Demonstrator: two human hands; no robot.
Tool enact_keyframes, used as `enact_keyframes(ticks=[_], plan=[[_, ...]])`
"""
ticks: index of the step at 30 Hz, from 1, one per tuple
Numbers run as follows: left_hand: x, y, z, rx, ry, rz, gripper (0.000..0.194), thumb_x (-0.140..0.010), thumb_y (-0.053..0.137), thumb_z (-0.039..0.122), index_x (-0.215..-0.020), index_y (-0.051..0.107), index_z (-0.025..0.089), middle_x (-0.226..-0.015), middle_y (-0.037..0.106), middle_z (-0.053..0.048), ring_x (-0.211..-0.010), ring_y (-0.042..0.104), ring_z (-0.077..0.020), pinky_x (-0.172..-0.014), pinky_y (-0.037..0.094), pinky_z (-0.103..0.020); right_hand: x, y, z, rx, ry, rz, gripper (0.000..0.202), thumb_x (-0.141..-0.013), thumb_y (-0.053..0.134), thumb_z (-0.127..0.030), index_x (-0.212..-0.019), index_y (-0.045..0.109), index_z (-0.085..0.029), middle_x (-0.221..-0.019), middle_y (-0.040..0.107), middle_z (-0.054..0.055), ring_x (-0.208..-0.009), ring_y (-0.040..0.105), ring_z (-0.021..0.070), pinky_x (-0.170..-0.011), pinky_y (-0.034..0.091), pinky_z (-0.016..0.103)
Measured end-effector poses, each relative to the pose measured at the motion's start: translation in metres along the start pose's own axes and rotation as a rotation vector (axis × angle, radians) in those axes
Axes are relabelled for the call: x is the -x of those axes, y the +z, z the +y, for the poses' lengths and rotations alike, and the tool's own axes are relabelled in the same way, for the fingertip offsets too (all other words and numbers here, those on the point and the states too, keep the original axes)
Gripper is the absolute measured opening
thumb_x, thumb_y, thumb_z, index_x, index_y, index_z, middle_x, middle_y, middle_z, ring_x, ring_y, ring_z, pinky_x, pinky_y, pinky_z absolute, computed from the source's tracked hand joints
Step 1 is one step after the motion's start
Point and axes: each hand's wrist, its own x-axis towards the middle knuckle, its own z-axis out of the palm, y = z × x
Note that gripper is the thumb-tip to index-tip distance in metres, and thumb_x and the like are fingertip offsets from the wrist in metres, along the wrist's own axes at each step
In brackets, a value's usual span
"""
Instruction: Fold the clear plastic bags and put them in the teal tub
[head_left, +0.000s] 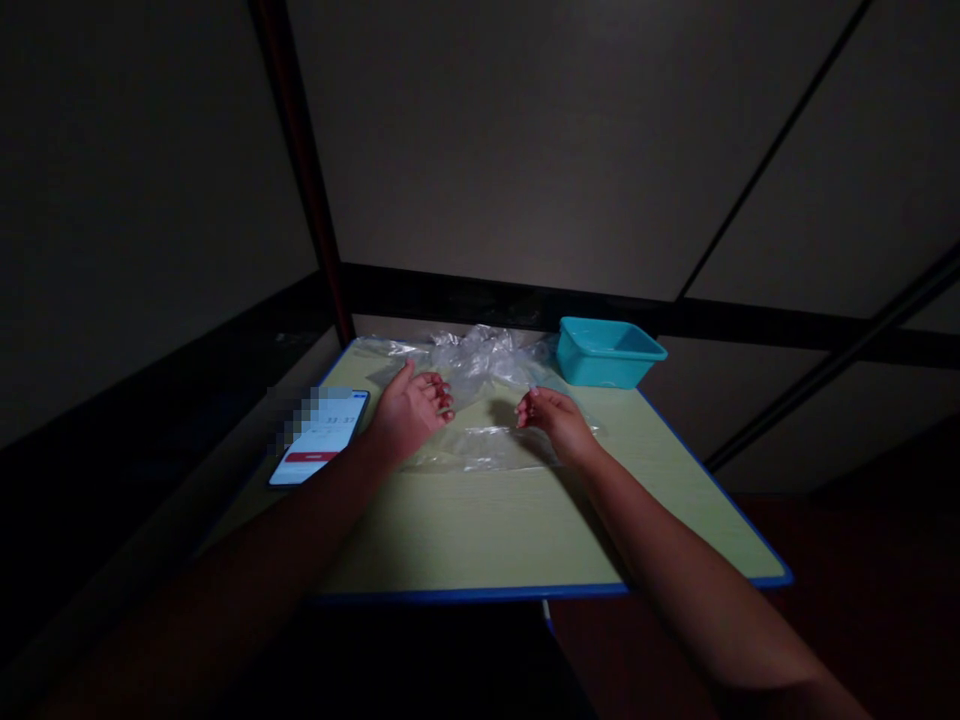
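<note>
Clear crumpled plastic sheeting [480, 360] lies across the back half of the small table, flatter towards the front and bunched up at the back. My left hand [414, 408] is over its left part, palm turned inward, fingers apart and slightly curled, with nothing in them. Over the right part of the plastic is my right hand [551, 418], its thumb and fingers drawn together; whether anything thin is between them is too small to tell. A gap separates the two hands.
A turquoise plastic basin [604, 372] stands at the table's back right corner. A phone with a lit screen [322, 440] lies at the left edge. The table [465, 530] has a blue rim, and a wall rises behind it.
</note>
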Motion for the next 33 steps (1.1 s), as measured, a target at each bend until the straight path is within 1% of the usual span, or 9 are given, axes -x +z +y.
enact_keyframes(ticks=[4, 7, 11, 16, 18, 20, 25, 30, 33], plan=[[0.0009, -0.0001, -0.0007, 0.065, -0.022, -0.070, 0.048, -0.094, 0.030, 0.048, -0.060, 0.044, 0.017, -0.052, 0.041, 0.002, -0.042, 0.042, -0.0113, -0.039, 0.032, -0.023, -0.0005, -0.0010, 0.0003, 0.007, 0.009, 0.016, 0.046, -0.065, 0.068, -0.062, -0.062, 0.065, -0.017, -0.055, 0.060, 0.002, -0.052, 0.055, 0.0126, -0.056, 0.044, 0.026], [0.0021, -0.0013, 0.0005, 0.091, -0.056, -0.106, 0.048, -0.094, 0.035, 0.043, -0.054, 0.037, 0.018, -0.048, 0.034, 0.004, -0.038, 0.036, -0.0094, -0.036, 0.026, -0.021, -0.0006, -0.0016, -0.0002, 0.013, -0.003, 0.018, 0.045, -0.066, 0.068, -0.061, -0.063, 0.065, -0.017, -0.056, 0.060, 0.002, -0.053, 0.055, 0.0126, -0.057, 0.044, 0.027], [0.0021, -0.0026, 0.0021, 0.102, -0.055, -0.122, 0.049, -0.096, 0.036, 0.037, -0.051, 0.033, 0.018, -0.046, 0.031, 0.005, -0.035, 0.033, -0.0085, -0.035, 0.023, -0.021, 0.0004, -0.0005, -0.0010, 0.030, -0.009, -0.002, 0.043, -0.069, 0.066, -0.059, -0.063, 0.064, -0.017, -0.056, 0.059, 0.002, -0.053, 0.055, 0.0127, -0.057, 0.044, 0.027], [0.0008, -0.0030, 0.0021, 0.115, -0.049, -0.124, 0.050, -0.098, 0.032, 0.030, -0.050, 0.032, 0.018, -0.042, 0.029, 0.006, -0.031, 0.029, -0.0073, -0.034, 0.021, -0.021, 0.0014, 0.0004, -0.0011, 0.045, 0.007, -0.010, 0.044, -0.068, 0.066, -0.060, -0.063, 0.064, -0.016, -0.056, 0.060, 0.002, -0.053, 0.055, 0.0124, -0.057, 0.044, 0.026], [0.0005, -0.0028, 0.0015, 0.109, -0.055, -0.098, 0.052, -0.099, 0.030, 0.033, -0.049, 0.030, 0.018, -0.039, 0.026, 0.007, -0.029, 0.026, -0.0068, -0.033, 0.020, -0.020, 0.0013, 0.0000, -0.0012, 0.056, 0.001, -0.004, 0.045, -0.068, 0.066, -0.061, -0.063, 0.064, -0.016, -0.056, 0.060, 0.002, -0.052, 0.055, 0.0123, -0.057, 0.044, 0.027], [0.0004, -0.0023, 0.0007, 0.097, -0.061, -0.066, 0.054, -0.098, 0.029, 0.040, -0.049, 0.028, 0.018, -0.037, 0.024, 0.007, -0.027, 0.025, -0.0066, -0.033, 0.019, -0.020, 0.0013, -0.0004, -0.0015, 0.066, -0.009, -0.001, 0.045, -0.069, 0.065, -0.061, -0.063, 0.065, -0.017, -0.055, 0.060, 0.002, -0.052, 0.055, 0.0123, -0.057, 0.043, 0.027], [0.0018, 0.0008, 0.0005, 0.076, -0.051, -0.009, 0.058, -0.095, 0.027, 0.052, -0.047, 0.029, 0.018, -0.034, 0.024, 0.008, -0.025, 0.024, -0.0064, -0.032, 0.018, -0.020, 0.0026, 0.0014, -0.0029, 0.064, -0.007, -0.019, 0.046, -0.068, 0.065, -0.062, -0.063, 0.065, -0.017, -0.055, 0.060, 0.002, -0.052, 0.055, 0.0126, -0.057, 0.043, 0.026], [0.0048, 0.0014, 0.0028, 0.063, -0.067, -0.013, 0.065, -0.090, 0.020, 0.062, -0.043, 0.029, 0.018, -0.032, 0.023, 0.006, -0.024, 0.022, -0.0068, -0.030, 0.017, -0.021, 0.0050, 0.0036, -0.0052, 0.090, -0.023, -0.038, 0.044, -0.071, 0.064, -0.059, -0.064, 0.065, -0.016, -0.055, 0.060, 0.002, -0.053, 0.055, 0.0125, -0.057, 0.043, 0.026], [0.0059, -0.0012, 0.0030, 0.043, -0.085, -0.054, 0.067, -0.088, 0.019, 0.065, -0.041, 0.029, 0.018, -0.033, 0.024, 0.005, -0.024, 0.023, -0.0071, -0.030, 0.018, -0.021, 0.0054, 0.0036, -0.0063, 0.088, -0.029, -0.040, 0.043, -0.072, 0.064, -0.059, -0.064, 0.066, -0.017, -0.055, 0.060, 0.002, -0.052, 0.055, 0.0126, -0.057, 0.043, 0.027]])
